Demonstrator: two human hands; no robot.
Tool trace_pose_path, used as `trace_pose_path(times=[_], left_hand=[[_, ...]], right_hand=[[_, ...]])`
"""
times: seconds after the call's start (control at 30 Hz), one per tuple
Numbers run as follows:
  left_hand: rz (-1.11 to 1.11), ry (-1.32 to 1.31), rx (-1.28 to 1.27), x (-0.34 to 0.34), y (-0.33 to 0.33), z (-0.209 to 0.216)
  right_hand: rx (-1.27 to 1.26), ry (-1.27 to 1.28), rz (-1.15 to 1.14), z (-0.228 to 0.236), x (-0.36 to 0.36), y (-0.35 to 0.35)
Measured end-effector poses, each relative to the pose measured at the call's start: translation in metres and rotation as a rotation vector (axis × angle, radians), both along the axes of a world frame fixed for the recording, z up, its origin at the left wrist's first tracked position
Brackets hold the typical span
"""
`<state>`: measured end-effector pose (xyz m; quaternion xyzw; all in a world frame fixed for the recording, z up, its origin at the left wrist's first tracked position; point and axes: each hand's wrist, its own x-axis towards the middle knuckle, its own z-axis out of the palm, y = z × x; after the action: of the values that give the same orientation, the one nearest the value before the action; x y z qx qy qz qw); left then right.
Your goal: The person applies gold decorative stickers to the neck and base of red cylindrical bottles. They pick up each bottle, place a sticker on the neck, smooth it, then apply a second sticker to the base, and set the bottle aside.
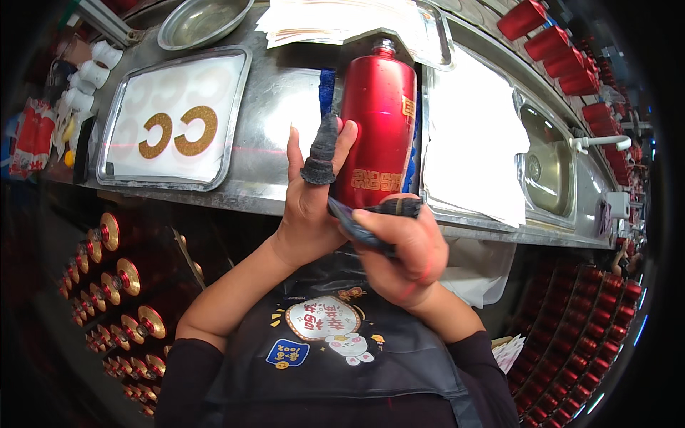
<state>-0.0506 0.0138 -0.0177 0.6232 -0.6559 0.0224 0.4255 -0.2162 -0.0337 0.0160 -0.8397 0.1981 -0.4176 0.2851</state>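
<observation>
Bottle of glossy red with gold emblems lies neck to 12 o'clock on grey metal table. Left hand spreads fingers at its 8; right hand pinches blurred dark flat piece near 6. Probably surface-treating step; next move likely needs bottle steadied.

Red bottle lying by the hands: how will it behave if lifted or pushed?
The red bottle is probably slippery, given its smooth, glossy surface. It looks stiff: the outline shows no sag or dent. Its rounded sides may let it roll, though the blue material beside it might check that.
</observation>
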Motion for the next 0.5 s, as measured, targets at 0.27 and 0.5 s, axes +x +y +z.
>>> trace_pose_path(times=[0.27, 0.5], left_hand=[[-0.091, 0.132, 0.03, 0.002, -0.001, 0.001], [-0.091, 0.087, -0.025, 0.003, -0.005, 0.001]], right_hand=[[-0.257, 0.077, -0.293, 0.003, 0.0, -0.002], [-0.179, 0.08, -0.275, 0.013, 0.007, -0.003]])
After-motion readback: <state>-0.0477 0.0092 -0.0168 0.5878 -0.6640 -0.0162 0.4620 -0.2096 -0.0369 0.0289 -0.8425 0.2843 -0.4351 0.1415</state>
